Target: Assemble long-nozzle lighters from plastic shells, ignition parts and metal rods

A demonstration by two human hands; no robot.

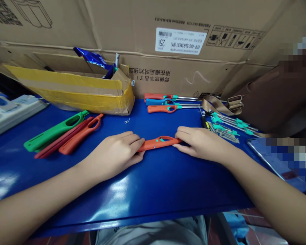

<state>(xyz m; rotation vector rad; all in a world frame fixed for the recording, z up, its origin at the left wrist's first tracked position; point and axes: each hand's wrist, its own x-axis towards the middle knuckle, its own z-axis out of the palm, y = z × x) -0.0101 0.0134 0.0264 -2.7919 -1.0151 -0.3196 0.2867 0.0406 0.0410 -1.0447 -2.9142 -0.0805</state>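
Note:
An orange lighter body (158,143) with a teal trigger lies on the blue table (148,190) between my hands. My left hand (117,154) pinches its left end with fingers closed around it. My right hand (201,141) grips its right end, fingers pressed together. Both hands rest on the table top.
Green, red and orange handle shells (63,134) lie at the left. Three finished lighters (168,102) sit at the back, with teal-tipped metal inner parts (226,126) at the right. A taped cardboard box (73,90), a brown strap bag (270,98) and large cartons (168,44) ring the table.

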